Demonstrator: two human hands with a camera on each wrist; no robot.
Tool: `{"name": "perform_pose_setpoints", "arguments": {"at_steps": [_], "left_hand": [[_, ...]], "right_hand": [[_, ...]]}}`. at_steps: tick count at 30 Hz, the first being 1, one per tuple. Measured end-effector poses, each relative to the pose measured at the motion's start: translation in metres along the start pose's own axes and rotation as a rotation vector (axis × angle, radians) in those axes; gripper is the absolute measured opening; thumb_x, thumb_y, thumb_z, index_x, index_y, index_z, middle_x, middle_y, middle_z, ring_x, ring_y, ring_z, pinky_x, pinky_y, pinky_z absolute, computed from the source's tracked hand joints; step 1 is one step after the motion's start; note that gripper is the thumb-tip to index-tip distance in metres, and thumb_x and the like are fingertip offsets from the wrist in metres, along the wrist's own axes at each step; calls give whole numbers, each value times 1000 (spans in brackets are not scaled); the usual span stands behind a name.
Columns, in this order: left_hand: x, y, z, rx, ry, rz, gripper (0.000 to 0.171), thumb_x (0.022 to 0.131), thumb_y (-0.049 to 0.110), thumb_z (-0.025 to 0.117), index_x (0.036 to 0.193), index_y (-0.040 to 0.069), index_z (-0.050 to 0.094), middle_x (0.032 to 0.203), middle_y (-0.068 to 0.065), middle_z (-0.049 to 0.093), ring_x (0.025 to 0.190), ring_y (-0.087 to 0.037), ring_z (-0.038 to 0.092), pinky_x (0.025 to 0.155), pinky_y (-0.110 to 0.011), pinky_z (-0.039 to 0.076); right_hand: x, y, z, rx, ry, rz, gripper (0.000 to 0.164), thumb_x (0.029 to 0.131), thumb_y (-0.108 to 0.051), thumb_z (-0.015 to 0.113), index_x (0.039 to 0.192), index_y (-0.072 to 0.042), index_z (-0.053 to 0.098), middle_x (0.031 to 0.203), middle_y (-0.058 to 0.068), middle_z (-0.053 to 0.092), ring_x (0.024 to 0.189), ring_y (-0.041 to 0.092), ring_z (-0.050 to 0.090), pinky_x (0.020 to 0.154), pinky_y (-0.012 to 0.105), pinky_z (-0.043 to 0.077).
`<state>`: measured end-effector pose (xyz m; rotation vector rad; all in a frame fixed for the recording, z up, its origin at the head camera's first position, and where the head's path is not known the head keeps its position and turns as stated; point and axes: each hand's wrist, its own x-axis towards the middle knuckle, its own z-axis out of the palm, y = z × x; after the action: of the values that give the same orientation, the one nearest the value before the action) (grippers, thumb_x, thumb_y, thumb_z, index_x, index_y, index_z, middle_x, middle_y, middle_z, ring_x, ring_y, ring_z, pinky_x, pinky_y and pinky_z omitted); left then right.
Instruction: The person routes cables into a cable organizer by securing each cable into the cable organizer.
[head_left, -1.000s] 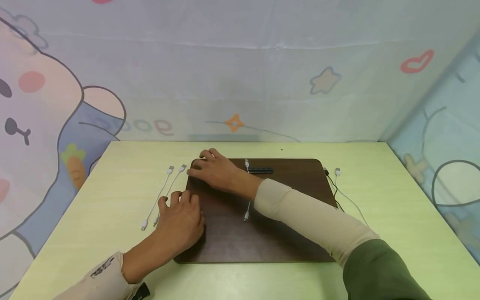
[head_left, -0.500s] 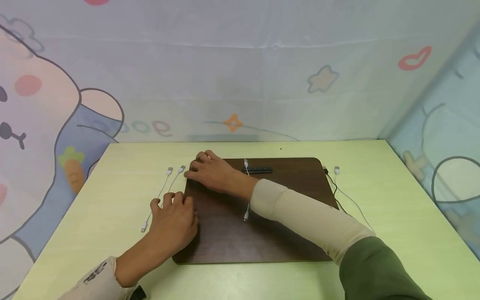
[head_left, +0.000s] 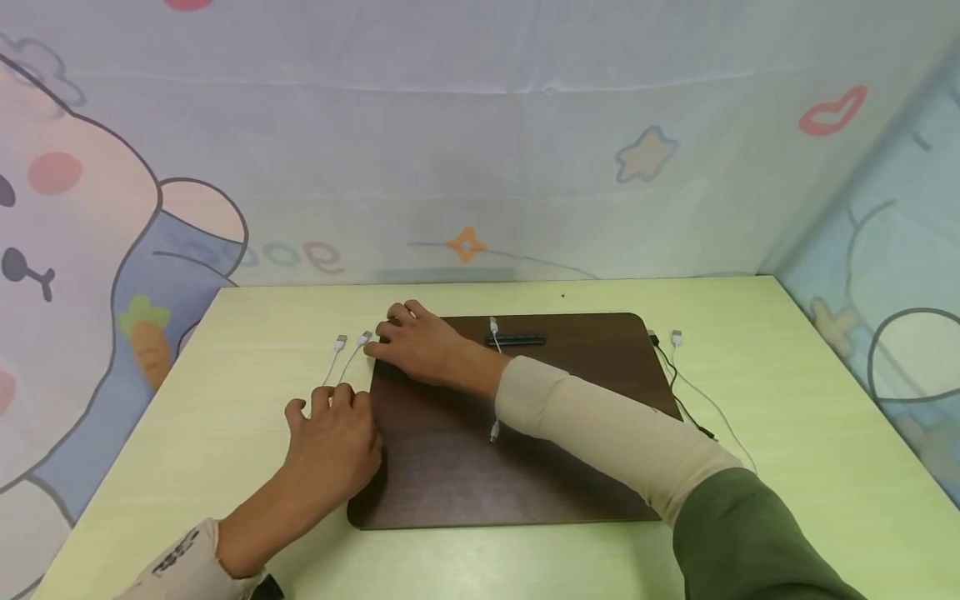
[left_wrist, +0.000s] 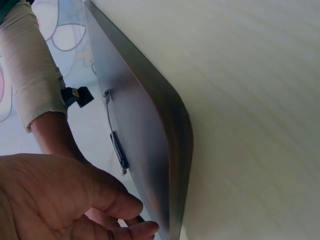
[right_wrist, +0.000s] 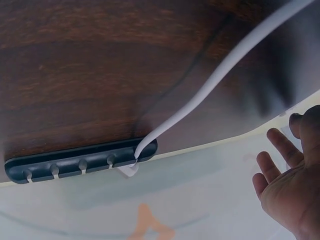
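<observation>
My left hand (head_left: pixel 333 442) hovers at the left edge of a dark brown wooden board (head_left: pixel 442 467), fingers loosely bent, overlapping two white USB cables (head_left: pixel 349 360). In the left wrist view its thumb and fingers, holding nothing, are close to the board's edge. Over the board's far left corner my right hand (head_left: pixel 412 343) reaches across, fingers spread and bent, its thumb side near one cable's USB plug. A black cable clip strip (head_left: pixel 525 340) lies near the board's far edge. One white cable (right_wrist: pixel 215 80) sits in its end slot and runs down the board, partly hidden by my right forearm.
Right of the board lie a white USB cable (head_left: pixel 712 404) and a black cable (head_left: pixel 686 412). The pale yellow table (head_left: pixel 225 375) surrounds the board. A cartoon-printed cloth (head_left: pixel 420 150) hangs behind the table.
My left hand has moved left, off the board's surface and over the lower parts of the white cables. My right hand has shifted slightly left toward the USB plugs.
</observation>
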<state>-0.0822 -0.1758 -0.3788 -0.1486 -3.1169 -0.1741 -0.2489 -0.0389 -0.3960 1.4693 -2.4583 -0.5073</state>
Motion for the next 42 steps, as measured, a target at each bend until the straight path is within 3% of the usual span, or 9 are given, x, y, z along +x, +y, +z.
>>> {"name": "perform_pose_setpoints", "arguments": {"at_steps": [8,24,32,42], "left_hand": [[-2,-9,-1,16,18,-8,17,100,11,69,97,-3,60,108,-25,62,133,-59,54,102,-78,36],[-6,-25,2,36,-1,-48,22,101,13,69,95,-5,59,109,-28,61,134,-62,54,104,-82,36],[-5,-33,3,25,-46,-71,26,102,17,71,97,-6,59,110,-29,60,135,-63,51,101,-82,35],[-4,-48,2,12,-32,-99,28,100,16,73,94,-8,59,105,-28,59,130,-65,53,97,-80,35]], "right_hand": [[-2,-1,3,-20,70,-10,38,122,-19,48,154,-32,62,150,-4,70,146,27,58,126,45,45],[0,-6,0,-26,40,-8,38,123,-22,46,157,-34,59,155,-3,68,147,25,56,127,43,43],[1,-7,0,-30,30,-4,40,122,-21,48,158,-35,58,156,-5,68,148,24,55,128,42,42],[5,-8,0,-21,-1,7,41,121,-20,49,160,-34,57,157,-4,66,150,25,54,128,42,41]]}}
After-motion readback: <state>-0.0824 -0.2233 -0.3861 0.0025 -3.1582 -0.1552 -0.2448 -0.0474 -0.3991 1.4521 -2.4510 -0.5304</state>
